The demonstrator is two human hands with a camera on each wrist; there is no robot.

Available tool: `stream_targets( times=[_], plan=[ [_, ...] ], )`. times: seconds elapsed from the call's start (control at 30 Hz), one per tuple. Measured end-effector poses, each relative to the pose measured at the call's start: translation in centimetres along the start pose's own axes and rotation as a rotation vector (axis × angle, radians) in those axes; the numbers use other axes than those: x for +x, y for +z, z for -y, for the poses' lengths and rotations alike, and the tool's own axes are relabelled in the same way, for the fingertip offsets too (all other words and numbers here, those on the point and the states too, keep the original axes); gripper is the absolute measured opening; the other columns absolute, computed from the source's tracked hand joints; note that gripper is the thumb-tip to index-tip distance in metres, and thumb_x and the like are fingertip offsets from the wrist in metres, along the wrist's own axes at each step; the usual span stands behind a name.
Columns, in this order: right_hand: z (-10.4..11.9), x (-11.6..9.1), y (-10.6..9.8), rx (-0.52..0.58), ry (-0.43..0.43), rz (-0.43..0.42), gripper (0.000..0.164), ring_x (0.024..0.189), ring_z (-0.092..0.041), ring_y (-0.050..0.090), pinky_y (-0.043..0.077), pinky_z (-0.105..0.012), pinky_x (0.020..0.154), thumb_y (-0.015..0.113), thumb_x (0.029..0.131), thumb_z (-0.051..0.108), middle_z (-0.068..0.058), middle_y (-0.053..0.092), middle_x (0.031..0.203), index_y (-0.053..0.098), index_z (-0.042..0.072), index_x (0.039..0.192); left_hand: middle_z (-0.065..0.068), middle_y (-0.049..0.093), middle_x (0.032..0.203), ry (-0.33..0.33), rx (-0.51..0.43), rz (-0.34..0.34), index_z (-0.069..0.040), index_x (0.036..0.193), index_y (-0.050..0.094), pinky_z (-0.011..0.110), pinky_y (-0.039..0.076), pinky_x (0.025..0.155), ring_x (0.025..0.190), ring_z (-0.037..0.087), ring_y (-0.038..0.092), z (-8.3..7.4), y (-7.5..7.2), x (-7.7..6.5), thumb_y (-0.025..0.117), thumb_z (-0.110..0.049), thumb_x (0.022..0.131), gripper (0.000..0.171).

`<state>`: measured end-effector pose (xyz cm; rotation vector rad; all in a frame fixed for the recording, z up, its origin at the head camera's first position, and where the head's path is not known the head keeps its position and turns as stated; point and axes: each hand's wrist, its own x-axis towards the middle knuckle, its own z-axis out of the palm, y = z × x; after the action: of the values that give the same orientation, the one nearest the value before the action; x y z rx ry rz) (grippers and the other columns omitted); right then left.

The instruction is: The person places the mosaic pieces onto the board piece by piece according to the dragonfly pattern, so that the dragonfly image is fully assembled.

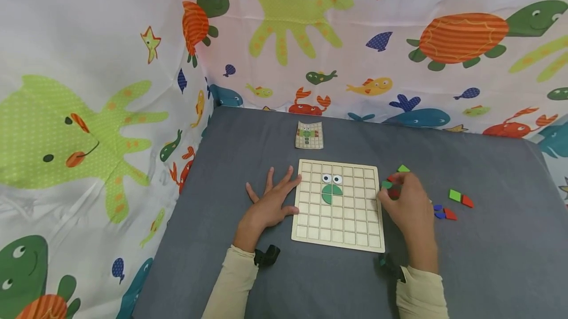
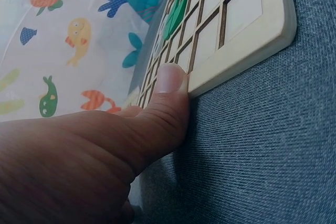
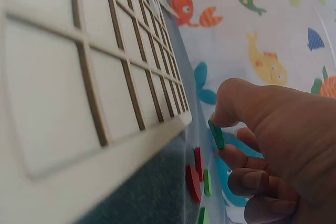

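A wooden grid board (image 1: 350, 237) lies on the dark cloth, bearing two round eye pieces (image 1: 332, 179) and three green quarter-circle pieces (image 1: 327, 190) below them. My left hand (image 1: 267, 209) rests by the board's left edge with spread fingers. In the left wrist view its thumb (image 2: 170, 80) touches the rim. Just off the board's right edge, my right hand (image 1: 409, 205) pinches another green quarter-circle piece (image 3: 217, 135) between thumb and index finger. Red pieces (image 3: 193, 182) and a light green one (image 1: 403, 168) lie close to that hand, partly hidden by it.
Green, red and blue pieces (image 1: 454, 195) lie on the cloth farther right. A small picture card (image 1: 309, 142) with a gridded figure sits behind the board. A curtain (image 1: 275, 75) printed with sea animals hangs along the back and left of the table.
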<state>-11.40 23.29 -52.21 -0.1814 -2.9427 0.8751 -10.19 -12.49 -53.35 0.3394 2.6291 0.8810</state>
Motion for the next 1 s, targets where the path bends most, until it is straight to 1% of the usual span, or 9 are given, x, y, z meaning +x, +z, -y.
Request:
stream_targets(
  times=[0.17,0.27,0.37,0.43,0.5,0.67,0.8,0.9,1.0],
  plan=[
    [1.1,-0.6,0.5,0.0,-0.034,0.044,0.046,0.092,-0.032,0.064,0.054,-0.045,0.061,0.068,0.098,0.029,-0.019,0.062,0.122,0.056,0.002,0.133,-0.009,0.009,0.178,0.002,-0.004,-0.002,-0.037,0.169,0.029,0.083,-0.028,0.106,0.162,0.034,-0.018,0.0,-0.1,-0.1,0.077,-0.037,0.093,0.091],
    [1.9,-1.2,1.1,0.006,-0.061,0.052,0.045,0.082,-0.029,0.06,0.048,-0.039,0.055,0.069,0.097,0.029,-0.017,0.064,0.122,0.057,0.004,0.132,-0.009,0.009,0.178,0.003,0.0,-0.006,-0.037,0.169,0.029,0.083,-0.028,0.106,0.162,0.034,-0.018,0.0,-0.1,-0.1,0.078,-0.036,0.093,0.09],
    [2.8,-1.8,1.9,0.02,-0.089,0.05,0.044,0.067,-0.024,0.051,0.038,-0.035,0.05,0.07,0.096,0.029,-0.011,0.067,0.118,0.058,0.007,0.132,-0.009,0.009,0.178,0.003,0.002,-0.007,-0.037,0.169,0.029,0.083,-0.028,0.106,0.162,0.034,-0.017,0.0,0.0,-0.1,0.078,-0.037,0.092,0.091],
    [3.3,-2.3,2.5,0.035,-0.113,0.052,0.042,0.061,-0.021,0.045,0.035,-0.034,0.047,0.071,0.095,0.027,-0.009,0.068,0.115,0.058,0.009,0.131,-0.009,0.009,0.178,0.003,0.001,-0.006,-0.037,0.169,0.029,0.083,-0.028,0.106,0.162,0.034,-0.017,0.0,0.0,-0.1,0.078,-0.037,0.092,0.091],
    [3.7,-2.7,3.0,0.045,-0.142,0.054,0.042,0.056,-0.019,0.041,0.032,-0.033,0.045,0.072,0.094,0.026,-0.007,0.067,0.112,0.057,0.01,0.13,-0.009,0.009,0.178,0.003,-0.002,-0.007,-0.036,0.169,0.029,0.083,-0.027,0.106,0.162,0.034,-0.017,0.0,0.0,-0.1,0.078,-0.037,0.092,0.091],
    [4.7,-3.6,3.8,0.057,-0.213,0.046,0.041,0.049,-0.015,0.038,0.031,-0.033,0.041,0.075,0.091,0.022,-0.004,0.066,0.112,0.058,0.011,0.127,-0.009,0.01,0.178,0.006,-0.009,-0.007,-0.036,0.169,0.03,0.084,-0.027,0.106,0.162,0.034,-0.018,0.1,0.0,-0.1,0.078,-0.036,0.093,0.09],
    [5.4,-4.0,4.5,0.061,-0.248,0.054,0.038,0.054,-0.015,0.046,0.037,-0.033,0.044,0.074,0.091,0.021,-0.003,0.066,0.112,0.06,0.012,0.125,-0.008,0.01,0.178,0.009,-0.012,-0.013,-0.036,0.169,0.03,0.083,-0.028,0.106,0.162,0.034,-0.018,0.1,0.0,-0.1,0.078,-0.036,0.093,0.09],
    [5.8,-4.3,5.1,0.044,-0.258,0.075,0.038,0.067,-0.016,0.057,0.046,-0.036,0.052,0.073,0.091,0.022,-0.002,0.066,0.113,0.06,0.012,0.124,-0.008,0.01,0.178,0.01,-0.012,-0.019,-0.036,0.169,0.03,0.083,-0.028,0.106,0.162,0.035,-0.017,0.0,0.0,-0.1,0.079,-0.035,0.092,0.091],
    [6.1,-4.4,5.4,0.02,-0.264,0.08,0.038,0.076,-0.017,0.061,0.052,-0.039,0.058,0.075,0.091,0.024,-0.002,0.064,0.113,0.06,0.012,0.123,-0.008,0.011,0.178,0.015,-0.012,-0.021,-0.035,0.169,0.031,0.083,-0.028,0.106,0.162,0.035,-0.017,0.0,0.0,-0.1,0.079,-0.035,0.092,0.09]
  ],
)
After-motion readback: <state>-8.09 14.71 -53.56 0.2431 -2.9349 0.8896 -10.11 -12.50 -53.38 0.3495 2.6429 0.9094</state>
